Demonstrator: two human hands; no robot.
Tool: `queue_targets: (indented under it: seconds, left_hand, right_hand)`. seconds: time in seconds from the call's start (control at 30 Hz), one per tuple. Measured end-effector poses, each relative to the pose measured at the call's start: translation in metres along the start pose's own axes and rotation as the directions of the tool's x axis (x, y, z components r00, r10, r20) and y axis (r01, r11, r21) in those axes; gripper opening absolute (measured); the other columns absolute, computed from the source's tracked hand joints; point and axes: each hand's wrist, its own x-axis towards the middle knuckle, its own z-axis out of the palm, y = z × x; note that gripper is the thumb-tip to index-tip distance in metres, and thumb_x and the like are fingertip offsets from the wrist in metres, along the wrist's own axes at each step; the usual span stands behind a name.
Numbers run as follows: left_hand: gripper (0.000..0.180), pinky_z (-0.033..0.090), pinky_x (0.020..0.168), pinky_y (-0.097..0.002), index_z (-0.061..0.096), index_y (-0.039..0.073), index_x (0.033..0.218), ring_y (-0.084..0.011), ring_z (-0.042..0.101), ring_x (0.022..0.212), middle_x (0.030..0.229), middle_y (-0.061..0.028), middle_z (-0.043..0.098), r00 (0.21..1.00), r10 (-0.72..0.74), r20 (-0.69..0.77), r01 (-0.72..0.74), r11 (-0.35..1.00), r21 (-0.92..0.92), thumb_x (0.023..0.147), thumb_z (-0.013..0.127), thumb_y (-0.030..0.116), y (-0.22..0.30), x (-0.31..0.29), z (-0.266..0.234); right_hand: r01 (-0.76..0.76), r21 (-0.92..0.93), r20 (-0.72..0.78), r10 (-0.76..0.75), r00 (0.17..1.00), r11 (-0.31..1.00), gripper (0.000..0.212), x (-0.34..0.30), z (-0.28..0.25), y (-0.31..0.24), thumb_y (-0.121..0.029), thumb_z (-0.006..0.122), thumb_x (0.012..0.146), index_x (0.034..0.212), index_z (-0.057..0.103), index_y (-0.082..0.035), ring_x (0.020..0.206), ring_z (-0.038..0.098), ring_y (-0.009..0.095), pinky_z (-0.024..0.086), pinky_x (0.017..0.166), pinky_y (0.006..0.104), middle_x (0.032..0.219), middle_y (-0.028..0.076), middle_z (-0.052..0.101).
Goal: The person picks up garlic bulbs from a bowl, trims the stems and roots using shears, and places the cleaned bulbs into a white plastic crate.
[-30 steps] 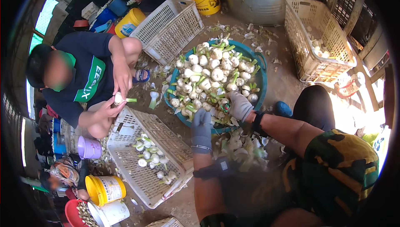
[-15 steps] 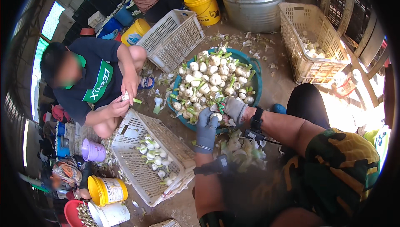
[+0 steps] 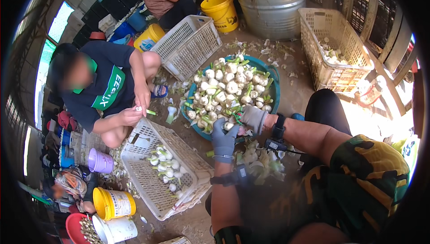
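Note:
A round blue tub [image 3: 275, 79], heaped with garlic bulbs [image 3: 231, 87] on short green stalks, stands in front of me. At its near edge my left hand [image 3: 223, 140], in a grey glove, has its fingers closed round a single garlic bulb [image 3: 228, 126]. My right hand [image 3: 254, 118], also gloved, is closed just right of that bulb. Something small, green and red shows by its fingertips, but I cannot make out what it is. Loose pale husks [image 3: 260, 163] lie on the floor below my hands.
Left of the tub, a white crate [image 3: 190, 158] holds trimmed bulbs; a person [image 3: 105, 87] sits beside it handling a bulb. Another crate [image 3: 342, 71] with some garlic stands at right. Beyond are an upright crate [image 3: 188, 49], a yellow bucket [image 3: 220, 13] and a metal drum [image 3: 273, 15].
My left hand has shifted slightly, staying around the bulb beside my right hand. The view has tilted a little. The seated person's hands have moved slightly lower.

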Motion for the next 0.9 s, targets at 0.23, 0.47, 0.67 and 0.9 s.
queue_targets:
  seconds: [0.23, 0.47, 0.67, 0.9]
  left_hand:
    - [0.048, 0.047, 0.056, -0.0232, 0.046, -0.003, 0.115, -0.0124, 0.057, 0.074, 0.091, -0.0096, 0.058, 0.999, 0.029, 0.027, -0.028, 0.999, -0.027, 0.076, 0.07, 0.014, 0.005, -0.001, -0.006]
    - [0.04, 0.043, 0.049, -0.0217, 0.048, -0.001, 0.116, -0.0128, 0.058, 0.066, 0.086, -0.0068, 0.059, 0.941, -0.271, 0.203, 0.339, 0.754, -0.562, 0.086, 0.06, 0.023, 0.01, -0.006, -0.007]
    - [0.039, 0.043, 0.045, -0.021, 0.048, 0.0, 0.115, -0.0123, 0.059, 0.061, 0.08, -0.0066, 0.059, 0.99, -0.123, 0.064, 0.134, 0.964, -0.231, 0.089, 0.055, 0.029, 0.031, -0.007, -0.003]
    - [0.031, 0.044, 0.039, -0.0234, 0.05, 0.002, 0.103, -0.0146, 0.057, 0.05, 0.079, -0.009, 0.059, 0.975, -0.221, 0.006, 0.217, 0.95, -0.226, 0.092, 0.045, 0.03, 0.026, -0.003, 0.008]
  right_hand:
    - [0.008, -0.042, 0.139, -0.002, 0.99, 0.999, 0.032, 0.001, 0.005, 0.016, -0.023, 0.073, 0.051, 0.076, 0.061, -0.007, 0.07, 0.058, 0.033, 0.045, 0.06, 0.036, 0.065, 0.015, 0.056]
    - [0.08, 0.118, -0.123, -0.065, 0.99, 0.99, 0.025, -0.005, 0.005, 0.002, -0.016, 0.071, 0.057, 0.079, 0.064, -0.006, 0.071, 0.061, 0.031, 0.048, 0.058, 0.0377, 0.07, 0.014, 0.061]
    - [-0.008, -0.2, 0.306, 0.07, 0.949, 0.98, 0.019, -0.004, -0.019, -0.017, -0.011, 0.064, 0.061, 0.079, 0.065, -0.004, 0.066, 0.061, 0.029, 0.048, 0.056, 0.037, 0.083, 0.013, 0.061]
    - [-0.281, 0.561, -0.174, 0.443, 0.88, 0.779, 0.025, -0.005, -0.008, -0.031, -0.016, 0.051, 0.083, 0.104, 0.054, -0.002, 0.077, 0.06, 0.036, 0.048, 0.068, 0.0411, 0.088, 0.02, 0.059]
